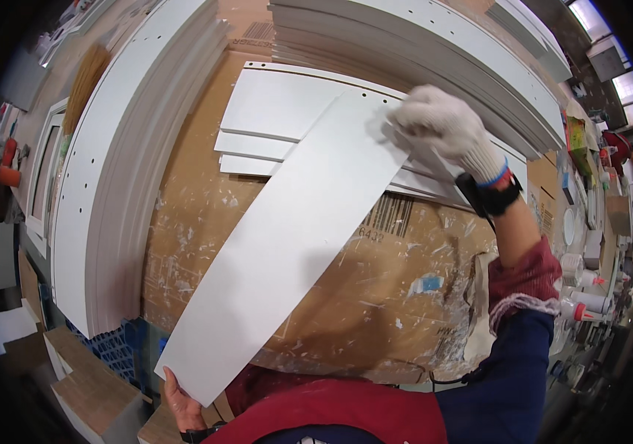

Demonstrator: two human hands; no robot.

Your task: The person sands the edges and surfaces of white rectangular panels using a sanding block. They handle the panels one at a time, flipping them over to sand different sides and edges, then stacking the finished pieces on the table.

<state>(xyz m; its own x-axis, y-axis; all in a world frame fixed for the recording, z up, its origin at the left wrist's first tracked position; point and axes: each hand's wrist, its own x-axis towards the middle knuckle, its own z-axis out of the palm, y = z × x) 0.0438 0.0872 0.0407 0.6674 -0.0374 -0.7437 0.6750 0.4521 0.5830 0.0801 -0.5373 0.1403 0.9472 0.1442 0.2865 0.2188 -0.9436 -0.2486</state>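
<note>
A long white board (pixel 272 229) lies slanted in front of me, its far end over a small pile of white boards (pixel 279 103) and its near end by my body. My bare left hand (pixel 182 399) grips the near left corner, thumb along the edge. My right hand (pixel 438 122), in a white knit glove, is closed in a fist at the board's far right corner. Its fingertips are turned down, so whatever they may hold is hidden. A dark strap with a hanging black piece (pixel 475 196) circles the right wrist.
Tall stacks of white boards (pixel 120 170) stand at left and across the back (pixel 435 44). Stained brown cardboard (pixel 331 333) covers the worktop. A brush (pixel 83 89) lies at far left, above an orange-handled tool (pixel 7 174). Bottles (pixel 583 311) crowd the right side; boxes (pixel 98 392) stand lower left.
</note>
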